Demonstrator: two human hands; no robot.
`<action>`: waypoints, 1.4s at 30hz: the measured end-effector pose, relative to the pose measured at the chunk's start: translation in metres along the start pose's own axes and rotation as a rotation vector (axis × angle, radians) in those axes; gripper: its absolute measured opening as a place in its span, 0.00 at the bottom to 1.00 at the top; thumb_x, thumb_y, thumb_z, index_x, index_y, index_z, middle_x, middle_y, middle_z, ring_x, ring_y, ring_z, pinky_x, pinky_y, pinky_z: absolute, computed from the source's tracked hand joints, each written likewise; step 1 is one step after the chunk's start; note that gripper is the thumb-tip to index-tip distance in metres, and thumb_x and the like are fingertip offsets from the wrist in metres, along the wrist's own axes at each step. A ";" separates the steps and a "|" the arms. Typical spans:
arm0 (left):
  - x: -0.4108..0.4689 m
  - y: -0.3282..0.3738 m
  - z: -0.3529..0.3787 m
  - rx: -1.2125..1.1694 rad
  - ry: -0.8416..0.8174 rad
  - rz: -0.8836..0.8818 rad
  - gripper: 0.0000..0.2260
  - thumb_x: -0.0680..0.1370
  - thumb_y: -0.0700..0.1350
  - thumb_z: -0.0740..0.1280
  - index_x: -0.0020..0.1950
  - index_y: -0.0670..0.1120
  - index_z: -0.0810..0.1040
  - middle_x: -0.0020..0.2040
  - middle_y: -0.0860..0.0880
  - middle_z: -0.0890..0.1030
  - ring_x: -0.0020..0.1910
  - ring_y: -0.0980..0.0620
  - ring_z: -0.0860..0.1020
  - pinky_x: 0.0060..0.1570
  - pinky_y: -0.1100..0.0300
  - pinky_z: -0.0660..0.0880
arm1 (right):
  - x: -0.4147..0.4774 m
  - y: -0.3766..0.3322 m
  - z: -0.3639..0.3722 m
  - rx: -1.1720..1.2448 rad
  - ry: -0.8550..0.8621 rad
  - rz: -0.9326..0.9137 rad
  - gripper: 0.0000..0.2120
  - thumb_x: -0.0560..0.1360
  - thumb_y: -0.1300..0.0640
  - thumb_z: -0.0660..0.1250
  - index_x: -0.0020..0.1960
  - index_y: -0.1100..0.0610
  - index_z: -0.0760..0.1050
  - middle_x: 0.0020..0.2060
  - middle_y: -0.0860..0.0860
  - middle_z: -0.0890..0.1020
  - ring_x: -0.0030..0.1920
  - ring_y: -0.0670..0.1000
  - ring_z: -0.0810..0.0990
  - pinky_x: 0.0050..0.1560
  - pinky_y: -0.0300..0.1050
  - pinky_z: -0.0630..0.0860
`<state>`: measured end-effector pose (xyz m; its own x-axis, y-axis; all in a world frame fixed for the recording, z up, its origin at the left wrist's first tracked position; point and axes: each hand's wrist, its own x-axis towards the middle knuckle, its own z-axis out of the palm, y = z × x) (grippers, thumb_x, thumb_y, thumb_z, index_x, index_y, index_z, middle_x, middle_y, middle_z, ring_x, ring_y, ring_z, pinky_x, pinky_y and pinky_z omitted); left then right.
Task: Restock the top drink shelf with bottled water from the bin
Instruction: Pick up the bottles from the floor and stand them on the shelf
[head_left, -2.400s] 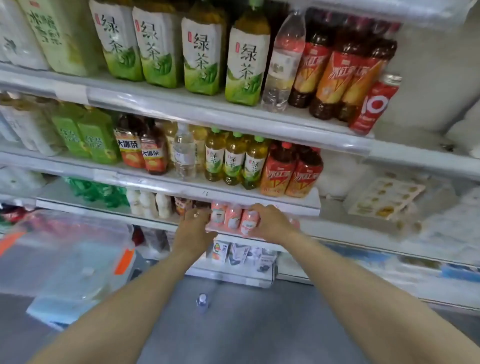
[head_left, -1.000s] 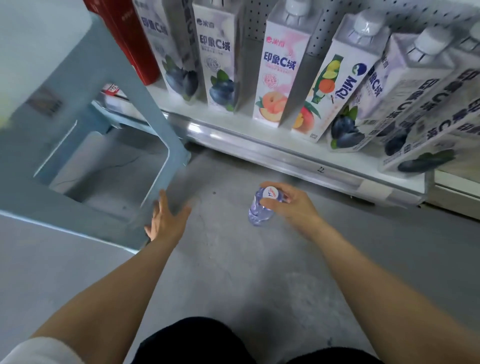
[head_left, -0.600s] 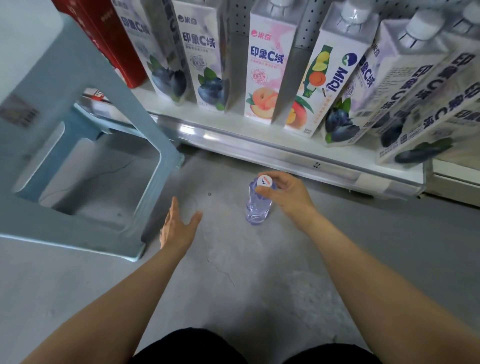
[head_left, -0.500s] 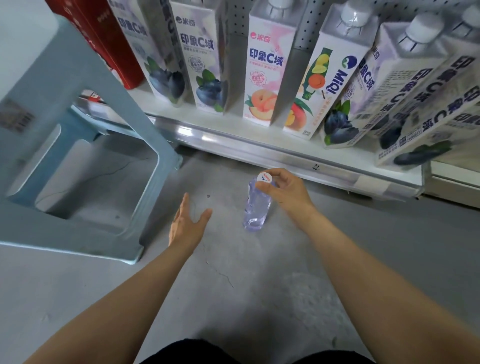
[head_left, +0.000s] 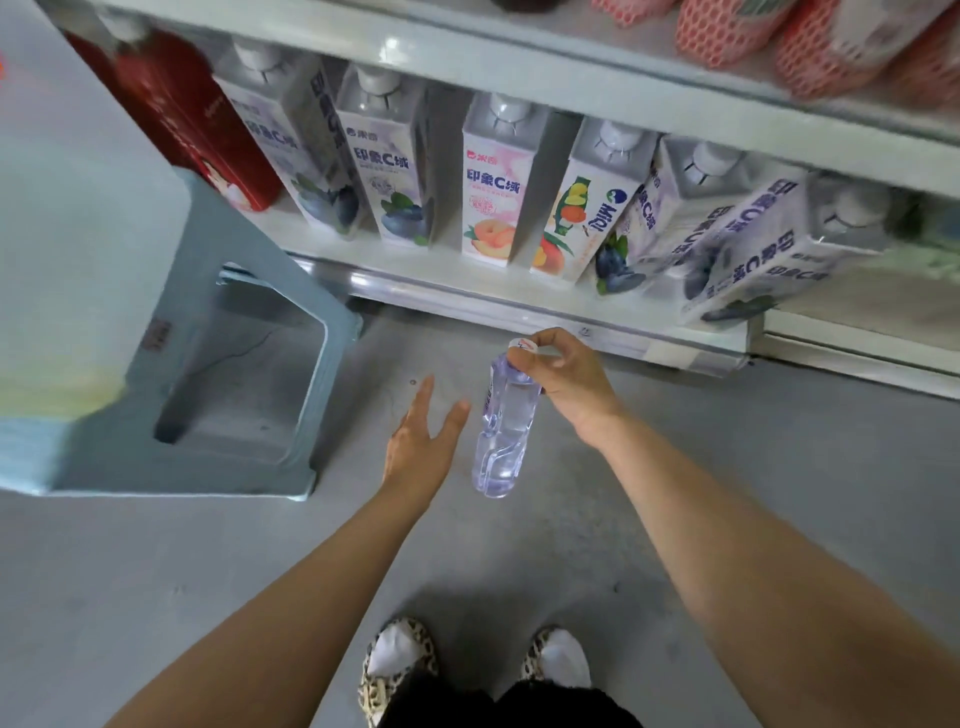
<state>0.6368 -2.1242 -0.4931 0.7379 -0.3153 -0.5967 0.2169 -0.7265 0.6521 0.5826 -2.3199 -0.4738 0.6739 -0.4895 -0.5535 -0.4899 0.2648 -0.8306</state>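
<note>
Water bottle (head_left: 503, 428) hangs upright above the grey floor (head_left: 727, 467), pinched at the cap by right hand (head_left: 563, 382) fingers (head_left: 540, 340). Left hand (head_left: 423, 441) just beside it, fingers spread, empty. Bottom shelf (head_left: 519, 306) with juice cartons (head_left: 493, 187) behind; pale blue stool (head_left: 234, 322) to the left.

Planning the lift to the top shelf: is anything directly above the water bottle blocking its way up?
The right hand holds the water bottle by its cap, over bare floor and in front of the shelf edge. Nothing visible overhangs it; the top shelf is out of view.
</note>
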 end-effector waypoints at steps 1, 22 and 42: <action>-0.017 0.016 -0.010 -0.007 -0.006 0.006 0.30 0.78 0.67 0.58 0.79 0.63 0.56 0.77 0.50 0.67 0.74 0.46 0.68 0.66 0.53 0.66 | -0.015 -0.019 -0.004 -0.001 0.007 -0.001 0.09 0.76 0.62 0.75 0.50 0.58 0.75 0.35 0.42 0.86 0.35 0.39 0.84 0.36 0.29 0.74; -0.381 0.467 -0.297 -0.447 -0.169 0.581 0.34 0.72 0.69 0.63 0.77 0.63 0.62 0.71 0.58 0.70 0.65 0.63 0.71 0.59 0.67 0.65 | -0.374 -0.608 -0.052 -0.180 0.229 -0.511 0.14 0.75 0.42 0.73 0.46 0.53 0.79 0.37 0.37 0.84 0.38 0.37 0.80 0.40 0.32 0.74; -0.510 0.649 -0.427 -0.420 -0.456 1.085 0.37 0.65 0.72 0.70 0.67 0.51 0.78 0.59 0.50 0.84 0.62 0.45 0.79 0.67 0.42 0.69 | -0.593 -0.863 -0.065 0.001 0.222 -0.943 0.26 0.65 0.34 0.77 0.54 0.50 0.83 0.58 0.53 0.85 0.56 0.56 0.85 0.57 0.58 0.82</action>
<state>0.6740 -2.1745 0.4343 0.3931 -0.8729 0.2889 -0.1153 0.2649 0.9573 0.5698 -2.3125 0.5751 0.6700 -0.6468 0.3643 0.1992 -0.3161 -0.9276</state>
